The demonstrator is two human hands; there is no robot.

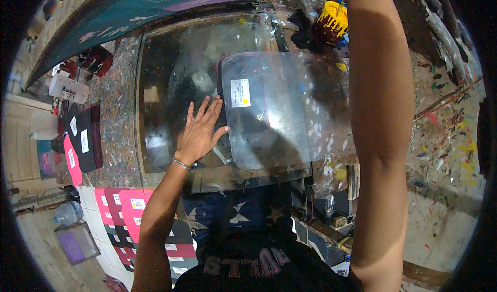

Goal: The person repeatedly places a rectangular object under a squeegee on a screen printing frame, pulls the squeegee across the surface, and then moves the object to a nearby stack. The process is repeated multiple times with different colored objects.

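My left hand lies with fingers spread on the worn glass pane, fingertips at the left edge of a dark, pink-edged piece. Over that piece lies a clear rounded plastic sheet, reaching right past the glass. A white label with a yellow dot shows through or on it; I cannot tell which. My right arm stretches up along the right and out of the top edge, so that hand is out of sight.
A teal screen frame is raised along the upper left. Left are paint pots, plastic containers and labelled dark and pink pieces, with more stacked below. A yellow-dripped pot stands upper right. A water jug is lower left.
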